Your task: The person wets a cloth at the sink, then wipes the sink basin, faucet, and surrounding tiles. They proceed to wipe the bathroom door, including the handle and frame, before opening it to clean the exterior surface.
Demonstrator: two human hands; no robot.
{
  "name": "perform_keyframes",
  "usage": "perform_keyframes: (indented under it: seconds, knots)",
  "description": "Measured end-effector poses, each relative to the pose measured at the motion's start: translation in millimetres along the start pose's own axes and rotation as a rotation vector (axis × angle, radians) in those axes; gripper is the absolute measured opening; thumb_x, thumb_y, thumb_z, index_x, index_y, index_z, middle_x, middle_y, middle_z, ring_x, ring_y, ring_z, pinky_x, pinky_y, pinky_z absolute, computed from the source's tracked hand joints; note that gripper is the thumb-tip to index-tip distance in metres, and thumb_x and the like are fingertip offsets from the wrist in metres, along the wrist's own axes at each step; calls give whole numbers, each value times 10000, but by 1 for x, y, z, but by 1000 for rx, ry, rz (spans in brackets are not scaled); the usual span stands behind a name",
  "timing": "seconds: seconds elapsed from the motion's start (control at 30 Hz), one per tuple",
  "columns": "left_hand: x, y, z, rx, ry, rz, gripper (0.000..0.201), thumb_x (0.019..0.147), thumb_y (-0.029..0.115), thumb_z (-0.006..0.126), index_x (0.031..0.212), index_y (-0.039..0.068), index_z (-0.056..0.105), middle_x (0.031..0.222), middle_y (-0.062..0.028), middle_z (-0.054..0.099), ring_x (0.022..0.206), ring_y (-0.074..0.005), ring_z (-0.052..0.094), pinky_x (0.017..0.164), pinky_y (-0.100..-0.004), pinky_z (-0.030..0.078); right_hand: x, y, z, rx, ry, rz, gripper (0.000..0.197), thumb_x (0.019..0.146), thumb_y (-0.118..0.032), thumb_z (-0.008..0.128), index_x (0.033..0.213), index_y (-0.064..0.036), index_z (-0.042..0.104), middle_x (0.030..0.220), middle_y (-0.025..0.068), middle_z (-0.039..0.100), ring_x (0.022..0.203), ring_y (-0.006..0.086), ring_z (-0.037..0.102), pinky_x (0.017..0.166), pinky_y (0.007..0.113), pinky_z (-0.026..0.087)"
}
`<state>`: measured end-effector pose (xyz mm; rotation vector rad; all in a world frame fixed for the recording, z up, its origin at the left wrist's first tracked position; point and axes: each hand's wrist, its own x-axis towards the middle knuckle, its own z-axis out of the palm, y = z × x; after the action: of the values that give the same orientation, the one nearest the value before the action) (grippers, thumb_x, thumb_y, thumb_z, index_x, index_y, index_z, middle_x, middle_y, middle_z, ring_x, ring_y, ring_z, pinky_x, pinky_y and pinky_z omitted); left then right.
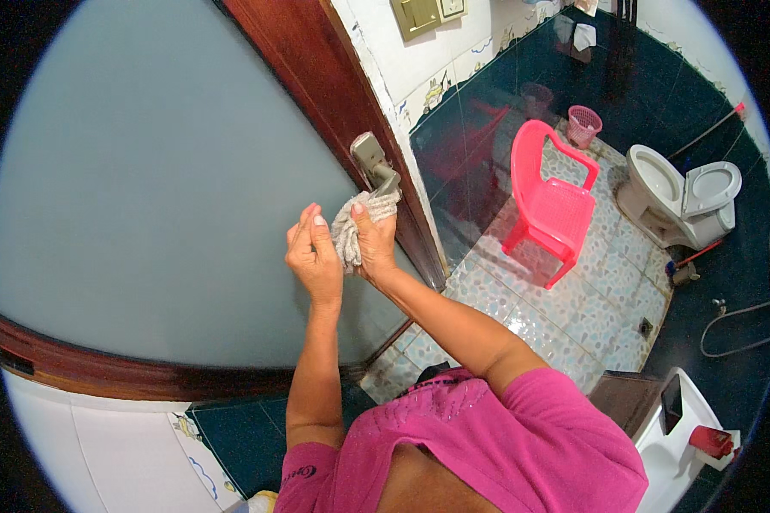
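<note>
A crumpled grey-white cloth is bunched against the lever end of the metal door handle. My right hand is closed on this cloth, with its thumb pressed on top. Just to the left, my left hand is raised beside the cloth's edge. Its fingers are bent and drawn together near the thumb, and nothing shows in them. The handle is fixed to the brown wooden frame of a door with a pale grey panel. The cloth and my right hand hide the tip of the lever.
Beyond the doorway, a pink plastic armchair stands on the tiled floor. Behind it are a pink basket and a white toilet with its lid raised. A white sink lies at the lower right, with a dark phone on it.
</note>
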<state>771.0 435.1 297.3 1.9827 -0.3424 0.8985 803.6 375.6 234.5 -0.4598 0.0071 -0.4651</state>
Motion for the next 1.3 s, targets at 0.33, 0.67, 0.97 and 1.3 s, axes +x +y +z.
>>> perform_keyframes:
  seconds: [0.33, 0.67, 0.97, 1.3]
  knots:
    - [6, 3, 8, 7, 8, 51, 212, 861, 105, 518, 956, -42, 637, 932, -165, 639, 871, -239, 577, 755, -327, 461, -6, -6, -11, -562, 46, -42, 384, 853, -253, 585, 1068, 6, 402, 961, 129, 558, 856, 191, 533, 769, 317, 433]
    - [10, 3, 51, 144, -113, 75, 258, 875, 223, 511, 929, 16, 655, 784, -145, 637, 766, -280, 586, 690, -370, 462, 16, -28, -128, -527, 211, 136, 480, 820, -310, 611, 1145, -11, 424, 1034, 139, 562, 938, 214, 538, 835, 329, 415]
    - [3, 10, 83, 678, -281, 71, 305, 882, 336, 467, 744, 82, 562, 708, -138, 612, 645, -356, 572, 557, -470, 417, 75, -120, -138, -915, 193, -105, 528, 758, -324, 617, 1140, -2, 447, 1047, 213, 543, 997, 345, 517, 865, 390, 386]
    - [-1, 8, 81, 758, -259, 36, 296, 880, 326, 470, 744, 79, 561, 674, -122, 605, 646, -315, 578, 569, -432, 400, 145, -186, 39, -999, -280, -651, 565, 872, -361, 482, 1281, 6, 349, 1033, 203, 453, 973, 333, 470, 843, 402, 388]
